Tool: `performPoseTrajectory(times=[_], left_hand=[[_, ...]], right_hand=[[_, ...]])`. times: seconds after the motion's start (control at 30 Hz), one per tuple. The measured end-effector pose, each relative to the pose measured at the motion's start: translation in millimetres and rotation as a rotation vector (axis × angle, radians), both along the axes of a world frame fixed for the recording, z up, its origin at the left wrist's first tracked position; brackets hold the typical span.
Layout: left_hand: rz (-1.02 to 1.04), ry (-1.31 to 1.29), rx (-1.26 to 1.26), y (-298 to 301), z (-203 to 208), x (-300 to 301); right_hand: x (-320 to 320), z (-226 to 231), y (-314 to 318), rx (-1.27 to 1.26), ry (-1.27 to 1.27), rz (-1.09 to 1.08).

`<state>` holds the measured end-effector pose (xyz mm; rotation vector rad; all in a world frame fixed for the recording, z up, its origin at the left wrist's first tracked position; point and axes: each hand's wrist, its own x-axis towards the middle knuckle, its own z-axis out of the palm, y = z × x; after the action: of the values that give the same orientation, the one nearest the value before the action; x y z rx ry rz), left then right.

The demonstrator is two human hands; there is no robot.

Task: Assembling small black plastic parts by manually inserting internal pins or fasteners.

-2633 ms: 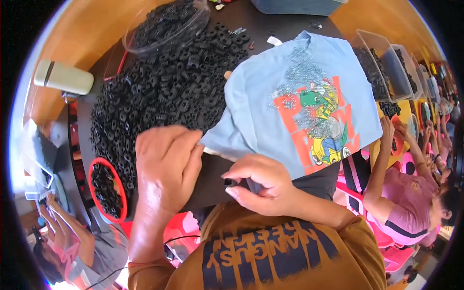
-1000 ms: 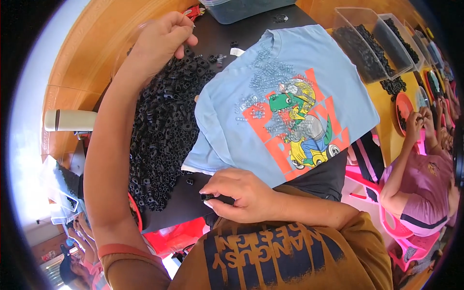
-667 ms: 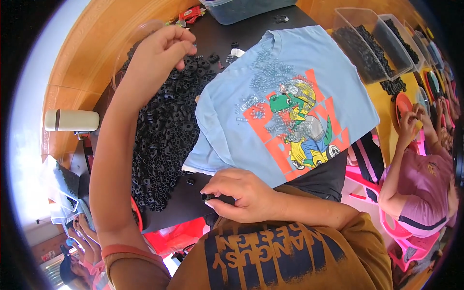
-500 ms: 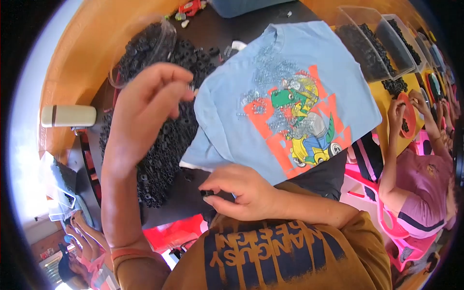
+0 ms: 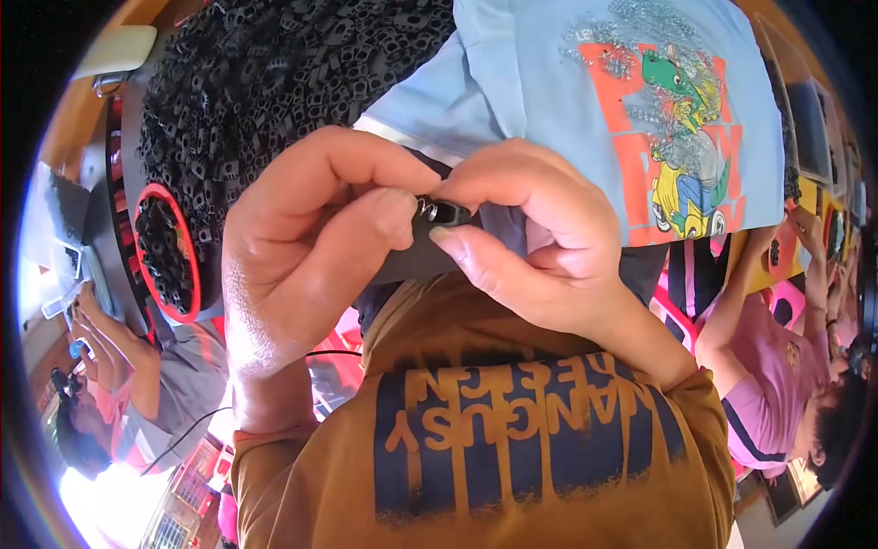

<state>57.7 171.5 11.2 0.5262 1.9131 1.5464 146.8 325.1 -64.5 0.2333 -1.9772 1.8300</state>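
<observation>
In front of my chest, both hands meet at a small black plastic part [image 5: 450, 214]. My right hand [image 5: 549, 233] pinches it between thumb and index finger. My left hand [image 5: 320, 220] is closed at the part's left end, its thumb and index finger by a small shiny metal spring [image 5: 428, 210] that shows there. How deep the spring sits in the part is too small to tell. Beyond my hands lies a light blue T-shirt [image 5: 540, 119] with a cartoon print, and loose shiny springs [image 5: 631, 59] are scattered over it.
A large heap of black plastic parts [image 5: 293, 82] covers the table to the left. A red-rimmed basket [image 5: 194, 274] of black pieces stands at its near left edge, with a white cylindrical object [image 5: 119, 50] further back. Other people work at both sides.
My left hand has come down from over the heap to meet my right hand, which has moved the black part up and forward. My view has tilted nearer to my body.
</observation>
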Motion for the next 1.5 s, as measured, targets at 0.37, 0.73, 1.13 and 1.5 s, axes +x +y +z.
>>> performPoseTrajectory(times=[0.37, 0.73, 1.13, 1.5], left_hand=[[-0.228, 0.761, 0.014, -11.5, -18.0, -6.4], [-0.238, 0.633, 0.138, -30.2, -30.9, -1.9], [-0.119, 0.749, -0.005, -44.3, -37.8, -1.7], [0.293, 0.952, -0.551, -108.3, -37.1, -43.1]], right_hand=[[-1.1, -3.0, -6.9, 0.135, 0.023, -0.105], [3.1, 3.1, -10.4, 0.247, -0.061, -0.019], [4.7, 0.2, -13.4, 0.159, -0.100, -0.023], [3.1, 4.5, -14.7, 0.152, -0.113, -0.018]])
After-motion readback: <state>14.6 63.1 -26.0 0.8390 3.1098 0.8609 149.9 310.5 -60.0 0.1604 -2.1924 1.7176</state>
